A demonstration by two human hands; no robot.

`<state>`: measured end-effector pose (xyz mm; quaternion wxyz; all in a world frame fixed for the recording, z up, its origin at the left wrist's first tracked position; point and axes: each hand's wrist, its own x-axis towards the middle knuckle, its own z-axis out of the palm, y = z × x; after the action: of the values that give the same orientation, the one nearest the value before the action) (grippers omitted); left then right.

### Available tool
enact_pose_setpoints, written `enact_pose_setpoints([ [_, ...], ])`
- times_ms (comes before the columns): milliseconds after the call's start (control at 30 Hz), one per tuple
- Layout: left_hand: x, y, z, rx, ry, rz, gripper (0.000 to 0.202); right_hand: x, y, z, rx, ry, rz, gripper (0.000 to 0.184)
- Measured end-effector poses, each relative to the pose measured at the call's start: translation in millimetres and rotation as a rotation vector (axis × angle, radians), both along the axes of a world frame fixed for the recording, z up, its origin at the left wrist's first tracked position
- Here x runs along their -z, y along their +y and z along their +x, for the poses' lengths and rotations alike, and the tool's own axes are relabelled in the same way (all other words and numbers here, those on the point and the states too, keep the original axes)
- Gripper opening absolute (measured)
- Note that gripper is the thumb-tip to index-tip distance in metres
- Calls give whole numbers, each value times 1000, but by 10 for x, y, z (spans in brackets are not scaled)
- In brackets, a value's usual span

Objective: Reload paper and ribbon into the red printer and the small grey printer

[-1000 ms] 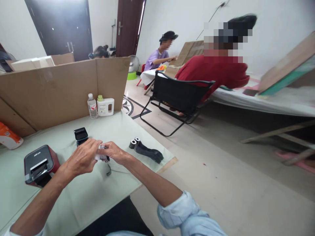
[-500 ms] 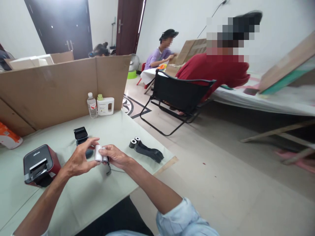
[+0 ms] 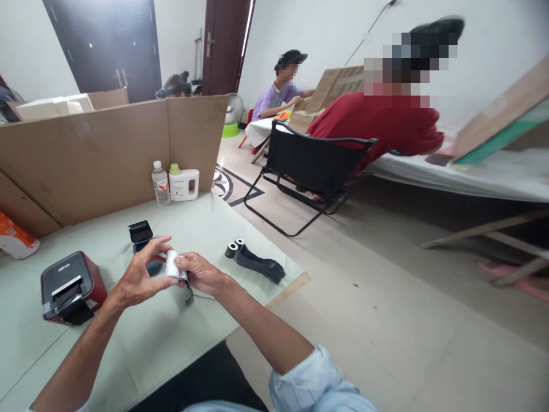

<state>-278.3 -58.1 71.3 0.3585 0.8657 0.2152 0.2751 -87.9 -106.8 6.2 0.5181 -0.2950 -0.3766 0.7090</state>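
A small white paper roll [image 3: 171, 264] is held up over the table between my hands. My left hand [image 3: 141, 272] curves around its left side, thumb at the lower end and forefinger near the top. Thumb and fingers of my right hand [image 3: 199, 272] grip it from the right, and a dark looped cord [image 3: 189, 294] hangs beneath them. Behind my left fingers stands a small dark case [image 3: 140, 232] with its lid raised; its lower part is partly hidden. To the left sits a red and black label printer [image 3: 71, 286] with a dark strip at its front slot.
Two black rolls with pale cores and a crumpled black strip [image 3: 259, 266] lie near the table's right edge. A water bottle [image 3: 161, 184] and a white jug [image 3: 184, 184] stand before a cardboard screen [image 3: 107, 154]. A person in red sits by a black folding chair [image 3: 317, 154].
The white roll has turned slightly and tilted between my hands, which stay almost in place. The co-worker in red has shifted a little to the right.
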Motion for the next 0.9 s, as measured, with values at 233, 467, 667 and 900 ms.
enact_pose_setpoints([
  [233,6,-36,66,12,346,447,75,39,83,-1,109,-335,54,58],
  [467,24,-122,-13,-11,242,349,74,122,4,-21,49,-194,17,60],
  [667,136,-297,-236,54,292,347,68,287,-306,48,124,-448,94,49],
  [900,261,-366,-629,-83,248,234,46,384,-342,286,506,-1185,132,52],
])
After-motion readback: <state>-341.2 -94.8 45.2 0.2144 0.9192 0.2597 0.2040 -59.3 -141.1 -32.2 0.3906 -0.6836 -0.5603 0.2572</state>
